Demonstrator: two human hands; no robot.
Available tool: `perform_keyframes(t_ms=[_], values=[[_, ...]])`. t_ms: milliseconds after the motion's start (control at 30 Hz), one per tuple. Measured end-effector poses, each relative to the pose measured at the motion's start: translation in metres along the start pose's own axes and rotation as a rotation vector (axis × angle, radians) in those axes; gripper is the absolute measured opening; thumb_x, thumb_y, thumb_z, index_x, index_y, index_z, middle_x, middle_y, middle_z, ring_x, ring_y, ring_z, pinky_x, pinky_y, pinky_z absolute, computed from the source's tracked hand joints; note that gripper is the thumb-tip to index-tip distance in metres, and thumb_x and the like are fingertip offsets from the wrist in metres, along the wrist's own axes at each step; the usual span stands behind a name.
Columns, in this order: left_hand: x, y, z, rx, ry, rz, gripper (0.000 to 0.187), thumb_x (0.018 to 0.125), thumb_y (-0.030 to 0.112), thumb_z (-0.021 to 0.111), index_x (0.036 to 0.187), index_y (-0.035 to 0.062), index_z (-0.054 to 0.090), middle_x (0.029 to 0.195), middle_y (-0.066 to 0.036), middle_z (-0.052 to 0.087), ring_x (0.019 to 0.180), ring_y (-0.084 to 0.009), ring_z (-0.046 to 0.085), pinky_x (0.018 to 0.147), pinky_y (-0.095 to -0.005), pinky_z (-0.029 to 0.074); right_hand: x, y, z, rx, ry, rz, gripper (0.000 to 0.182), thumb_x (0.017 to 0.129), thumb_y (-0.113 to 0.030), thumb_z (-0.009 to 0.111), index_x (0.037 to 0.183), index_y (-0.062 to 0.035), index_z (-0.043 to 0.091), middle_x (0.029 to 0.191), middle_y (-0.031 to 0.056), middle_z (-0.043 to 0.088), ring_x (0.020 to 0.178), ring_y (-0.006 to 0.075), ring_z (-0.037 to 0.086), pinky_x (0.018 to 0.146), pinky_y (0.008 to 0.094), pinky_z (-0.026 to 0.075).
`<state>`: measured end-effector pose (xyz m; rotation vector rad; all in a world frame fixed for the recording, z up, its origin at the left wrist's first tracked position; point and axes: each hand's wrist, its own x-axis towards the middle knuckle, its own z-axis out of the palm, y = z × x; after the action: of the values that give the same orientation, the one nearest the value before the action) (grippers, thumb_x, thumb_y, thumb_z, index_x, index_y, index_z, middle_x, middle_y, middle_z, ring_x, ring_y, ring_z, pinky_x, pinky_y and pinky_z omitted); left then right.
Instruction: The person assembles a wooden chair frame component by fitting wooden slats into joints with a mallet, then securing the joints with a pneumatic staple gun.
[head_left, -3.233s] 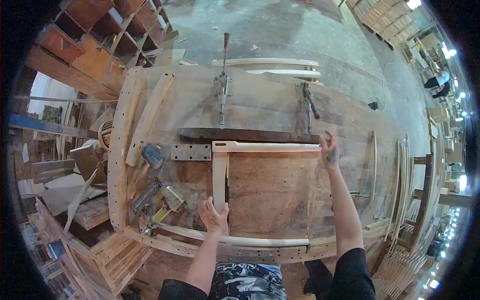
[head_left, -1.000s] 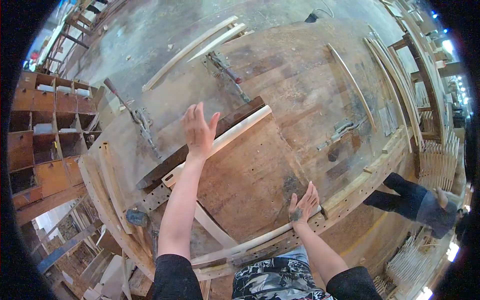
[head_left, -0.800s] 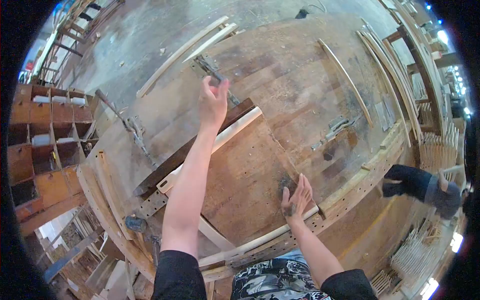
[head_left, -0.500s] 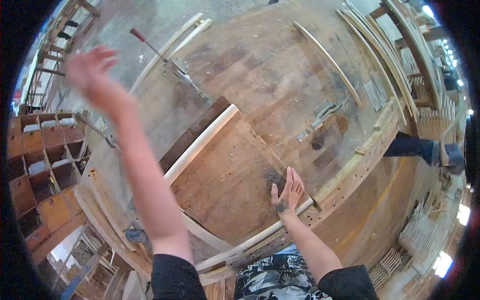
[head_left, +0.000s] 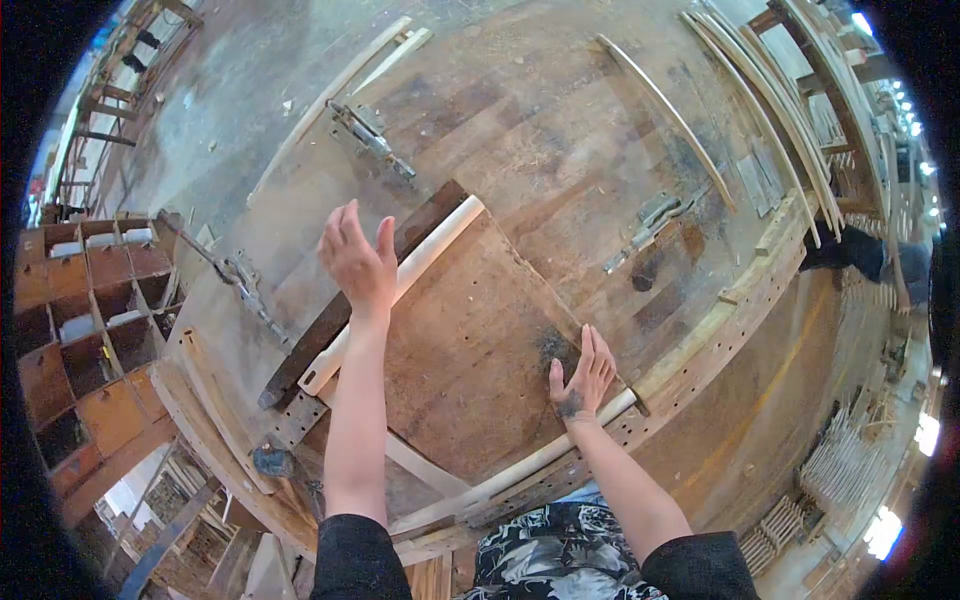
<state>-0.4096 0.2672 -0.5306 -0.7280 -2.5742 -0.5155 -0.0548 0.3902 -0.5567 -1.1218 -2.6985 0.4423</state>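
My left hand [head_left: 360,262] is open with fingers raised. It hovers over, or perhaps touches, the pale wooden rail [head_left: 440,244], which lies along the left side of a flat brown board [head_left: 465,350]. Against the rail's outer side sits a dark wooden bar [head_left: 425,215]. My right hand [head_left: 586,382] lies open and flat near the board's right corner, thumb apart from the fingers. Close to its wrist, another pale rail [head_left: 540,458] runs along the near edge. Beyond the dark bar is a metal toggle clamp [head_left: 372,140].
More toggle clamps stand at the right [head_left: 650,228] and left [head_left: 245,285] of the worktable. A thin wooden strip [head_left: 665,115] lies at the back. A holed wooden edge [head_left: 700,365] borders the right. Wooden pigeonholes [head_left: 100,300] are at left; a person's leg [head_left: 850,250] shows at far right.
My left hand has come down and right from the upper left, to the pale rail. The red-handled lever by the back clamp no longer shows. My right hand stays in place.
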Motion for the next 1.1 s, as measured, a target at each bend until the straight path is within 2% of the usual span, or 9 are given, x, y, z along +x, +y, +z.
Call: perform_keyframes(t_ms=[133,433,667,767,833,900,933,1000,1100], values=[[-0.027,0.001,0.005,0.06,-0.065,0.116,0.048,0.096,0.045,0.063,0.126,0.0075,0.058,0.121,-0.013,0.06,0.114,-0.0334,0.057,0.093,-0.0469,0.045,-0.003,0.0,-0.002,-0.003,0.0,0.009,0.075,0.089,-0.038,0.063,0.152,-0.0066,0.037,0.145,0.0158,0.047,0.131,0.0345,0.045,0.111,0.0497,0.03],[-0.037,-0.005,0.016,0.001,-0.254,0.022,0.045,0.095,0.049,0.062,0.102,0.0051,0.06,0.098,-0.014,0.055,0.096,-0.0333,0.055,0.083,-0.0466,0.043,-0.006,-0.006,-0.006,0.054,-0.024,0.091,0.073,0.09,-0.035,0.065,0.152,-0.0101,0.038,0.141,0.0149,0.048,0.131,0.0349,0.043,0.111,0.0513,0.03],[-0.038,-0.029,0.006,-0.164,-0.285,0.055,0.037,0.096,0.042,0.064,0.1,0.0054,0.064,0.096,-0.014,0.06,0.094,-0.0353,0.059,0.083,-0.0464,0.047,-0.005,-0.008,-0.005,0.011,-0.006,0.055,0.069,0.093,-0.035,0.058,0.152,-0.0066,0.037,0.143,0.018,0.046,0.134,0.0377,0.042,0.113,0.0517,0.029],[-0.022,-0.085,-0.018,-0.063,-0.153,-0.041,0.031,0.097,0.038,0.064,0.1,0.0071,0.065,0.097,-0.014,0.062,0.093,-0.0342,0.06,0.08,-0.0456,0.047,-0.007,-0.008,0.001,-0.016,0.003,0.045,0.068,0.095,-0.036,0.055,0.153,-0.0061,0.037,0.143,0.0185,0.046,0.133,0.0379,0.042,0.113,0.0517,0.028],[0.0,-0.15,-0.03,-0.113,0.003,-0.21,0.029,0.098,0.036,0.062,0.099,0.0077,0.067,0.093,-0.014,0.065,0.09,-0.0335,0.063,0.08,-0.0456,0.049,-0.005,-0.01,0.0,-0.06,0.016,0.04,0.068,0.094,-0.036,0.056,0.152,-0.0059,0.038,0.14,0.0177,0.048,0.131,0.0369,0.044,0.112,0.0519,0.03],[0.026,-0.217,-0.043,0.002,0.072,-0.473,0.048,0.103,0.049,0.052,0.1,0.0044,0.067,0.101,-0.016,0.07,0.097,-0.0348,0.066,0.084,-0.0454,0.049,-0.006,-0.01,0.003,-0.065,0.007,0.045,0.067,0.095,-0.036,0.054,0.152,-0.0059,0.038,0.141,0.0174,0.047,0.131,0.0365,0.043,0.112,0.0516,0.029],[0.039,-0.253,-0.05,-0.003,0.097,-0.564,0.062,0.1,0.061,0.047,0.105,0.0027,0.068,0.106,-0.018,0.071,0.101,-0.0361,0.067,0.087,-0.0456,0.049,-0.006,-0.01,0.004,-0.064,0.008,0.043,0.067,0.095,-0.036,0.054,0.152,-0.0059,0.038,0.142,0.0173,0.046,0.132,0.0365,0.042,0.112,0.0515,0.029],[0.06,-0.309,-0.054,0.087,0.221,-0.743,0.075,0.096,0.071,0.045,0.106,0.0005,0.068,0.107,-0.021,0.071,0.102,-0.0373,0.067,0.089,-0.0455,0.048,-0.007,-0.009,0.004,-0.067,0.009,0.041,0.067,0.095,-0.035,0.054,0.152,-0.0058,0.037,0.142,0.0173,0.046,0.132,0.0365,0.042,0.113,0.0512,0.028],[0.088,-0.418,-0.054,-0.24,0.08,-0.985,0.084,0.093,0.076,0.043,0.103,-0.0025,0.07,0.095,-0.015,0.07,0.093,-0.0288,0.065,0.088,-0.0407,0.047,-0.008,-0.01,0.005,-0.07,0.002,0.044,0.067,0.094,-0.034,0.054,0.152,-0.0056,0.037,0.142,0.0176,0.046,0.132,0.0366,0.041,0.113,0.051,0.028]])
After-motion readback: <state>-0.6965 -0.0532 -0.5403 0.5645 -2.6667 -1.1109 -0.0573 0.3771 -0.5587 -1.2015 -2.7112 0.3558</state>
